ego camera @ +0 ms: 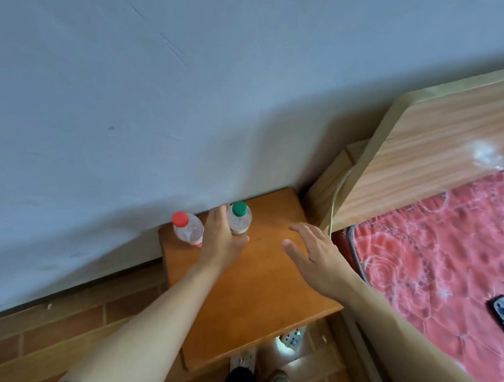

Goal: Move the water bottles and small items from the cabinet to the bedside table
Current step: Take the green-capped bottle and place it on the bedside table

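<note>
Left hand (223, 235) fingers wrapped around green-cap bottle (239, 219) on worktop (256, 291); right hand (314, 250) open, empty. Risk: left wrist could knock red-cap bottle (186, 228) just beside.

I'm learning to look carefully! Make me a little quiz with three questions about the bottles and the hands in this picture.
1. True or false: the red-capped bottle and the green-capped bottle both stand upright on the bedside table.
2. Which bottle is the left hand touching? A) red-capped B) green-capped C) neither
3. Fill in the word: the right hand is spread open and holds ______.

Key
1. True. Both stand near the wall.
2. B. The left hand is against the green-capped bottle; whether it grips it is unclear.
3. Nothing. It hovers above the table top.
</note>
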Demonstrator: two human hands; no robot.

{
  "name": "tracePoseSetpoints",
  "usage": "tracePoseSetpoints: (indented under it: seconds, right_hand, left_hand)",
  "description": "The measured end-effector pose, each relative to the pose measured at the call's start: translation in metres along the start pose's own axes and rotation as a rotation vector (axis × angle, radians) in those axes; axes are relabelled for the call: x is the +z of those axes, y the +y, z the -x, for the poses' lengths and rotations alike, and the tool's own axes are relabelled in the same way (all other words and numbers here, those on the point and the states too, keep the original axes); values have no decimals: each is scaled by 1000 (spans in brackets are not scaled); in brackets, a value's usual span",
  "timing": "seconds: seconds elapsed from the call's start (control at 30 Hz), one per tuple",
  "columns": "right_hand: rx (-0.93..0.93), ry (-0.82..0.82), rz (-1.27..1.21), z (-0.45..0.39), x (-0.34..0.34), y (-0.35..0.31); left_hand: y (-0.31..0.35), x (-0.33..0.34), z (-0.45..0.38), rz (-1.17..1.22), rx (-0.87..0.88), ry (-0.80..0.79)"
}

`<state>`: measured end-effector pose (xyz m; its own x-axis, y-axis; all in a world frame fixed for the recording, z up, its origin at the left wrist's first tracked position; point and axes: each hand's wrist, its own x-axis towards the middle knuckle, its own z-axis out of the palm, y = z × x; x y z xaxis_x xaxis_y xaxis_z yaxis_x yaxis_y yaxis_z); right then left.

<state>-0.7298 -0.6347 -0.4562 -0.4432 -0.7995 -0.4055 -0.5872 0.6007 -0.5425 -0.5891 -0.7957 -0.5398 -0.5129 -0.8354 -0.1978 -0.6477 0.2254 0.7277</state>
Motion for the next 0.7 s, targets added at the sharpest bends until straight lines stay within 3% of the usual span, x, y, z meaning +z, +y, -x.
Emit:
tracePoseSetpoints:
  seconds: [0.53, 0.7]
  right_hand:
    - [-163, 206, 30, 150, -131, -64]
    - [-192, 279, 53, 195, -167, -81]
  left_hand:
    - [178, -136, 130, -325, 389, 70]
    - [219, -163, 163, -405, 453, 23]
